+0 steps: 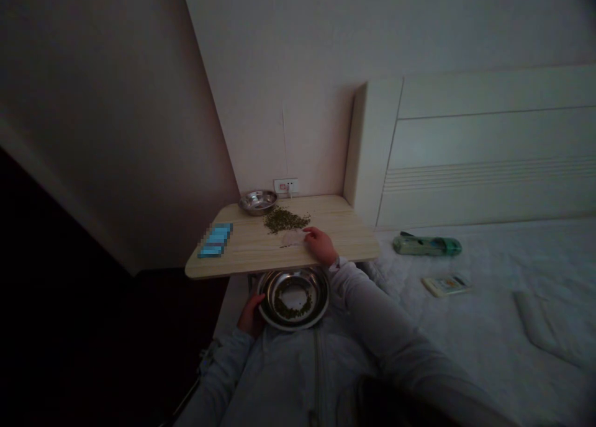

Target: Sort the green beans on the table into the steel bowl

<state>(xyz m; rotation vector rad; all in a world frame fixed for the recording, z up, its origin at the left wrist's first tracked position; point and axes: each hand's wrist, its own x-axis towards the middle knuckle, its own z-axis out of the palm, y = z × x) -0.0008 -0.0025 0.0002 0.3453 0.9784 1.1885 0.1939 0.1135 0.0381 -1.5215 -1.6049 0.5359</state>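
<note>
Beans point(291, 305) ring the bottom of the steel bowl point(293, 277), which sits against your body just below the front edge of the desk point(347, 231). Your left hand point(251, 315) clasps the bowl's rim. Your right hand point(320, 245) lies open on the desk, fingertips touching a white scrap point(292, 238) just beside the bean pile point(285, 220). A second bowl point(257, 202) sits at the back edge; a blue packet point(215, 240) lies near the left edge.
</note>
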